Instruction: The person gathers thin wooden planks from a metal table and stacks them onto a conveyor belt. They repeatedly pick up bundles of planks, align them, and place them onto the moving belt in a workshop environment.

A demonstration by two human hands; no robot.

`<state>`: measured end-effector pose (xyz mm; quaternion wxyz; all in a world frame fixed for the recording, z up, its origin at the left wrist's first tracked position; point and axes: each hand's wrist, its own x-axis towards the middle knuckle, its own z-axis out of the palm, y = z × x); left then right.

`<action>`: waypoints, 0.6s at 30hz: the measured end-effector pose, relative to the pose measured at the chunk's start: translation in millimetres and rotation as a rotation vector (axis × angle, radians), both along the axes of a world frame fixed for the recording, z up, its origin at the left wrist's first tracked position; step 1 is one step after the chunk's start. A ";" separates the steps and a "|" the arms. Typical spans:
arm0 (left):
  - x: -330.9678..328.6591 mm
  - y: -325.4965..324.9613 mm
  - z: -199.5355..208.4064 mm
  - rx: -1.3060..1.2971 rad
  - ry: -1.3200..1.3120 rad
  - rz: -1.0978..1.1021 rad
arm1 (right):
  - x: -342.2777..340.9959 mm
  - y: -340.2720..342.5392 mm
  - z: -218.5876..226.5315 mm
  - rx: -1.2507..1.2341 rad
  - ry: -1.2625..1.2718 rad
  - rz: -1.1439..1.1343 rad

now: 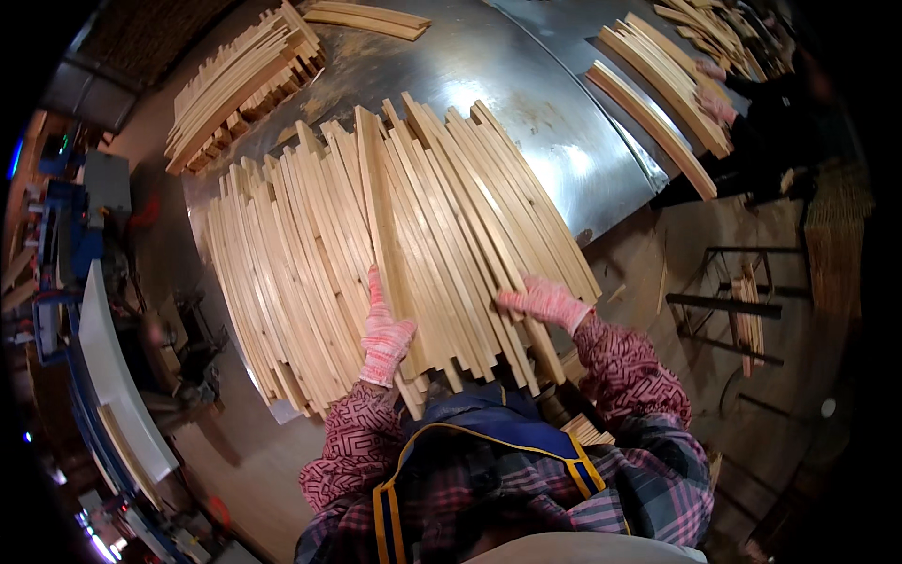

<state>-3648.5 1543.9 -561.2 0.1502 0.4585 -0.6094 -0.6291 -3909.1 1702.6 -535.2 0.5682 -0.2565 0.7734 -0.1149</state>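
A broad layer of pale wooden strips (301, 207) lies side by side in front of me, their ends uneven. My left hand (386, 340), in a pink-and-white knitted glove, rests open on the layer. Its fingers stretch forward along the left side of a wider, slightly slanted wooden strip (378, 197), thumb out to the right. Further right, my right hand (550, 303), gloved the same way, is closed over one long wooden strip (460, 179) near its close end. That strip crosses a little over its neighbours, and its underside is hidden.
The strips lie on a shiny metal table (470, 56). A stack of strips (246, 85) stands at the far left. At the far right, another person's gloved hands (719, 99) touch more wooden strips (658, 80). A metal frame (723, 305) stands on the floor at right; machinery (94, 207) is at left.
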 end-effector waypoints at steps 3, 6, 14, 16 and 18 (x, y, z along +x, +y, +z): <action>11.4 -1.5 -6.7 0.004 0.064 0.014 | 6.3 -21.4 -25.7 -0.150 0.468 0.100; 20.7 -1.7 -40.1 -0.031 0.037 0.038 | 31.0 -61.6 -20.8 -0.064 0.675 -0.025; 89.8 12.2 12.5 0.386 0.429 -0.205 | 197.0 -6.6 7.2 -0.723 0.444 -0.552; 114.7 40.7 7.4 0.279 0.355 -0.509 | 256.4 -3.4 22.1 -0.819 0.145 -0.713; 133.4 69.9 0.5 -0.282 0.284 -0.927 | 279.2 11.7 -6.5 -0.922 0.254 -0.834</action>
